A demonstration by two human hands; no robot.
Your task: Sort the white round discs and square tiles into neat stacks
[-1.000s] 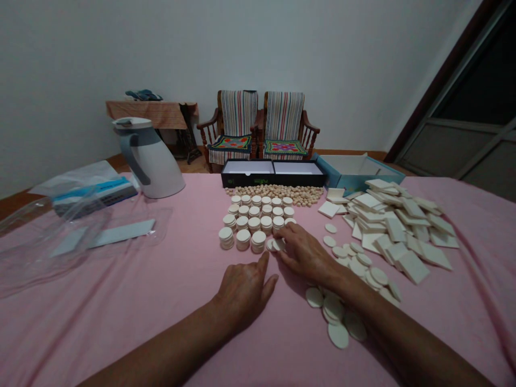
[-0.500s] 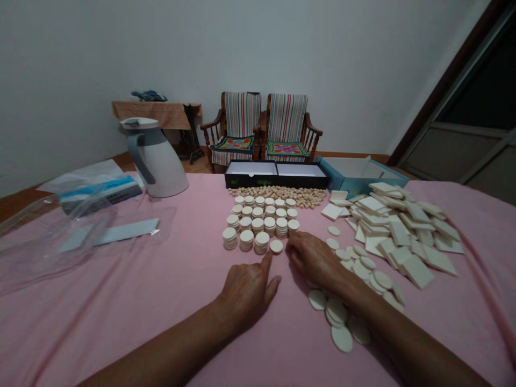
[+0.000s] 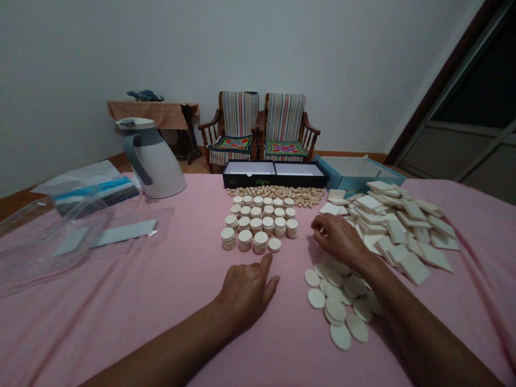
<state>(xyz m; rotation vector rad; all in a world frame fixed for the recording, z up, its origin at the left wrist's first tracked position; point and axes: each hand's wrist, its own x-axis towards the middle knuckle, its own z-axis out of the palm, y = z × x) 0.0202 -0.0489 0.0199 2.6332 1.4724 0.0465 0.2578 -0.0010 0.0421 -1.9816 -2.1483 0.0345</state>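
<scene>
My left hand [image 3: 245, 293] rests on the pink cloth with its index finger stretched out and thumb apart, holding nothing. That fingertip lies just in front of a low stack of white discs [image 3: 274, 245] at the right end of the nearest row. Several taller disc stacks [image 3: 260, 242] stand in rows beyond it. My right hand [image 3: 338, 236] is to the right of the rows, fingers bent and slightly apart, with nothing visible between them. It hovers at the far edge of a loose heap of white discs [image 3: 334, 309], hiding part of it along with the forearm.
Small wooden pieces [image 3: 278, 193] lie in a band behind the stacks, before a black two-compartment box [image 3: 250, 180]. A blue box [image 3: 346, 180] and a pile of square white tiles [image 3: 397, 231] are at right. A white jug [image 3: 161, 166] and clear plastic packaging [image 3: 80, 236] are at left.
My right hand has moved right, away from the stacks to the loose discs, uncovering the right end of the rows. My left hand has stayed nearly in place.
</scene>
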